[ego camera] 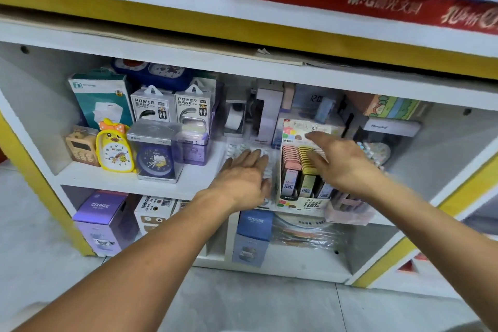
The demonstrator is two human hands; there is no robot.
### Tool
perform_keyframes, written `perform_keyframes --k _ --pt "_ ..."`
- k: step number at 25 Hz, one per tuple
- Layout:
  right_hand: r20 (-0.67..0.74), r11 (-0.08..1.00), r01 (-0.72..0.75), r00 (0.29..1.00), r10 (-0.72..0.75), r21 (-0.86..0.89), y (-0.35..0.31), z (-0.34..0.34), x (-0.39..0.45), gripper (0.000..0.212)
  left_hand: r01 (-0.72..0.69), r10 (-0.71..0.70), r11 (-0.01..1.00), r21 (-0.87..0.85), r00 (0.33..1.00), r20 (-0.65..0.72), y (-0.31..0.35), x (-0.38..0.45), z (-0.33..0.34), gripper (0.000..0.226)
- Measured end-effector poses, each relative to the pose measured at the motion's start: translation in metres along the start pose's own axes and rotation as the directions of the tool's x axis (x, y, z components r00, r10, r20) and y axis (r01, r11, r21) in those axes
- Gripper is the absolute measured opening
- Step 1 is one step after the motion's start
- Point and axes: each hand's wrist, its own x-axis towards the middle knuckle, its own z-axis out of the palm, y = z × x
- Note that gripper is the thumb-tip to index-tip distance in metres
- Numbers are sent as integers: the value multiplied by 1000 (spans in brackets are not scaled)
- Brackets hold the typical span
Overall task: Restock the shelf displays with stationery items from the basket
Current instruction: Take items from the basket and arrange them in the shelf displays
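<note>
Both hands lay open, left hand point(244, 170) over white packets point(237, 149), right hand point(340, 160) above the upright display box point(301, 170); clocks point(134, 151) stood left.

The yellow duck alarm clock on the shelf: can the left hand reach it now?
Probably yes. The yellow duck alarm clock stands at the shelf front, and the open left hand holds nothing; nothing blocks the way.

Bright even light, soft overall blur, wide-angle bowing at the edges
</note>
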Motion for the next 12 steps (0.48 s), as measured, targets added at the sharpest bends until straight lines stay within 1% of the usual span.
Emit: perform_keyframes --k 1,2,4,7,9,11,12 --pt "88 1000 15 996 -13 -25 2 7 -7 61 10 -10 1000 8 1000 24 4 5 5 65" --pt "146 996 49 989 -39 -69 3 16 -10 69 23 -24 1000 18 999 42 8 9 11 66" --pt "200 981 101 978 -66 -167 5 34 -13 77 48 -52 997 53 996 66 14 16 21 67" --pt "175 965 95 983 -52 -246 5 54 -15 73 63 -71 991 117 995 65 18 23 31 68" --pt "147 956 65 989 -24 -285 0 59 -16 68 73 -82 990 124 994 70 17 22 30 67" --pt "146 958 27 989 15 -285 -5 60 -17 66 90 -96 993 79 993 64 22 23 22 65" --pt "147 972 16 989 20 -236 -7 57 -18 65 98 -99 994 39 995 25 27 23 18 64"
